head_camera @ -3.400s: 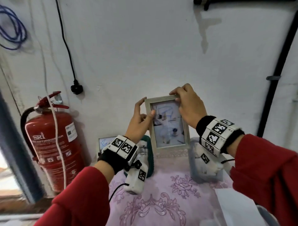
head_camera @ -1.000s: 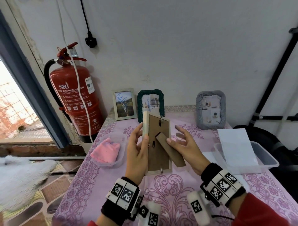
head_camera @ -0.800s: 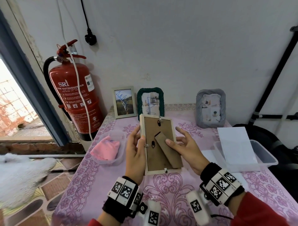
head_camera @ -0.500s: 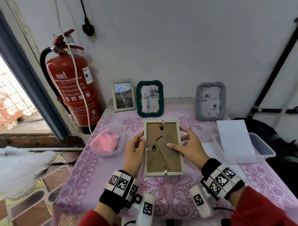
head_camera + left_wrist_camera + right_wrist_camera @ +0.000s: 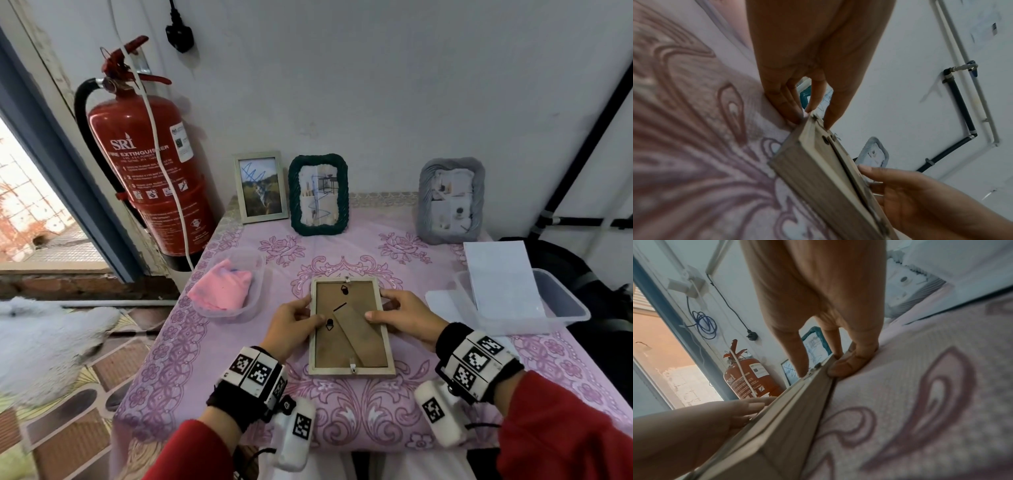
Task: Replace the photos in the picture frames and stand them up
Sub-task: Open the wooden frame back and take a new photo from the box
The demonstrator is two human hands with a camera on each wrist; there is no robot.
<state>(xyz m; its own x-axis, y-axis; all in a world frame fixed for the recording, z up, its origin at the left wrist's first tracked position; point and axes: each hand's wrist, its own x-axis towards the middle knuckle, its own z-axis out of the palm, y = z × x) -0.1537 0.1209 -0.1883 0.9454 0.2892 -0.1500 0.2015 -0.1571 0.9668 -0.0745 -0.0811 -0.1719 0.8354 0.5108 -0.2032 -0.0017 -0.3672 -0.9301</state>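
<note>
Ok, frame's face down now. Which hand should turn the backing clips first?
Probably the left hand: its thumb rests on the backing of the wooden frame right beside the left-edge clip. The right hand has its thumb on the folded stand, steadying the frame.

A plain white plastered wall [image 5: 394, 85] stood behind the table, which wore a pink floral-patterned cloth [image 5: 359, 421]. A red cylindrical fire extinguisher [image 5: 154, 178] hung at the left beside a blue-grey door frame [image 5: 61, 164]. Daylight came through that opening onto brown patterned floor tiles [image 5: 78, 394].
</note>
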